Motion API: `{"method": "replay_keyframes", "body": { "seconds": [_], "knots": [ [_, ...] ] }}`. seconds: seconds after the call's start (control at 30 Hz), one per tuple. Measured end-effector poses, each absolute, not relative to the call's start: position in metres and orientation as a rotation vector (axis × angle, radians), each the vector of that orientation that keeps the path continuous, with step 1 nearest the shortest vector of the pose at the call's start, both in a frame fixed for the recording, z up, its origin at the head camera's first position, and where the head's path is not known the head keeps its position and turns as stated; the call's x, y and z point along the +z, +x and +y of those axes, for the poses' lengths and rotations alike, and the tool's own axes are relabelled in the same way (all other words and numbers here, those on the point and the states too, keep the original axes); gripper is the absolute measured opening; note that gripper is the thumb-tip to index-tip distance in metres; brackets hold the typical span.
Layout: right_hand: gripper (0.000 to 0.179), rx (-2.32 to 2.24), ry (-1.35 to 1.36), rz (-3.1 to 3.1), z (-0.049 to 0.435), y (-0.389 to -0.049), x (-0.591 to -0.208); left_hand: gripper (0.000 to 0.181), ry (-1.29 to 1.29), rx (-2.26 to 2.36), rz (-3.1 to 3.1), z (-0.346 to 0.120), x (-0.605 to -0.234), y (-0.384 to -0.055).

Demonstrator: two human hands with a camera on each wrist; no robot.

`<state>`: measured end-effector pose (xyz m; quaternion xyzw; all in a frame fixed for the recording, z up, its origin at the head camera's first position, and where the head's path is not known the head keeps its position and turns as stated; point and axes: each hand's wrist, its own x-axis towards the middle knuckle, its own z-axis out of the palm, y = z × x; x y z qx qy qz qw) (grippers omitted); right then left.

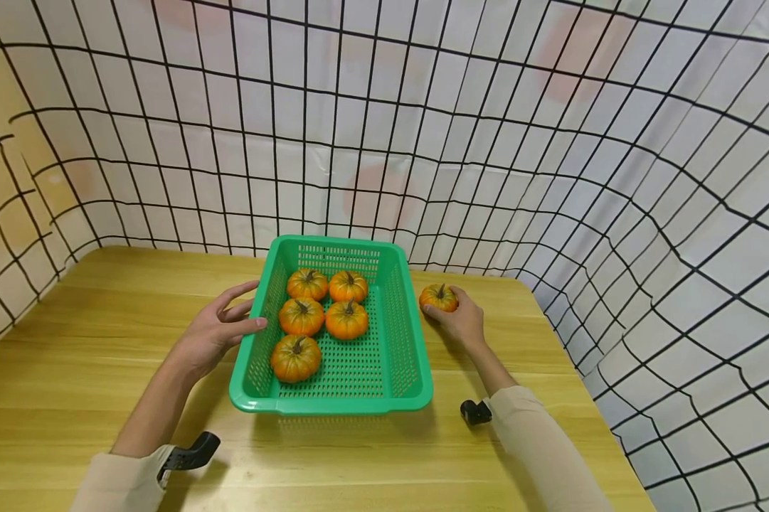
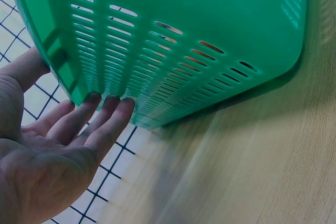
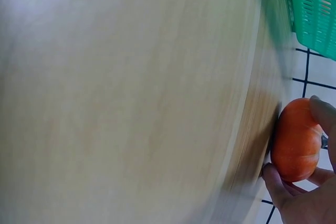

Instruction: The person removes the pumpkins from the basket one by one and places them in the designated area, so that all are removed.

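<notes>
A green basket [image 1: 333,407] of what looked like moulded plastic was set on a table [image 1: 102,341] with a yellowish, streaked wood-grain top. It was shaped as a rounded rectangle with a smooth, thick rim, and its floor and walls were pierced by rows of narrow slots. Its left edge was held by the left hand [image 1: 214,333]: the thumb was laid over the rim, while the other fingers were spread apart and bent against the slotted outer wall, their tips touching it.

Five small pumpkins [image 1: 346,324] were contained in the basket, two in the far row, two in the middle and one at the near left. Each was squat and round, ribbed into orange and yellowish lobes, and topped by a short, dark stem.

A similar single pumpkin [image 1: 438,299] was seen to the right of the basket, apart from its wall, clamped between the thumb and fingers of the right hand [image 1: 466,321]. Whether the tabletop was touched by its underside could not be told.

Both forearms were covered by beige sleeves [image 1: 544,444], near whose cuffs dark, angular devices [image 1: 195,453] were carried. Behind the table, a pale, slightly creased backdrop [image 1: 384,107] was crossed by black grid lines.
</notes>
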<state>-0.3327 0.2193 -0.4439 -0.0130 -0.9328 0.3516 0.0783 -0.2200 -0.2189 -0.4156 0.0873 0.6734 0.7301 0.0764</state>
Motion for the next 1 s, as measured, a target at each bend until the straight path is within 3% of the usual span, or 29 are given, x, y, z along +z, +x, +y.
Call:
{"method": "replay_keyframes", "body": {
  "seconds": [1.0],
  "knots": [
    [0.085,1.079,-0.073,-2.831,0.2175,-0.3306,-0.435,0.08,0.272,2.187,2.024,-0.2191,-0.4157,-0.221]
  ]
}}
